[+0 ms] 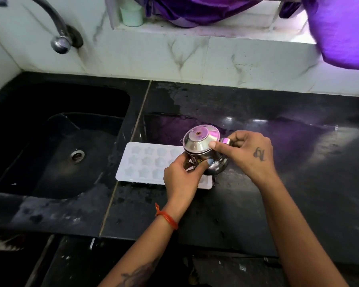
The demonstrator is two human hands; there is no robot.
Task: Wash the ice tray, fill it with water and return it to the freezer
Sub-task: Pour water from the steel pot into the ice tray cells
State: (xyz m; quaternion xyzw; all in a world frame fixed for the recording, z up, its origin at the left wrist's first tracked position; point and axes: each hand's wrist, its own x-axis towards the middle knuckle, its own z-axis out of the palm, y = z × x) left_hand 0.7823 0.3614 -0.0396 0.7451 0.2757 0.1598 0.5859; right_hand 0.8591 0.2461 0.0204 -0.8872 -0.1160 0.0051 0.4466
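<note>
A black stone worktop (257, 204), wet in patches, is seen below a pale tiled wall. Near its front, just right of the sink, a white ice tray (145, 162) with star moulds lies flat, its right end hidden under the hands. Above that end a small steel pot (203, 154) with a lid is held: the left hand (180, 179) grips its lower body with curled fingers, while the right hand (247, 154) pinches the handle, thumb pressed on the lid. Water may be spilled past the small moulds if the pot is tipped fast, or the lid may slip. Farther back, a sink (19, 141) and tap (59, 41) are seen.
</note>
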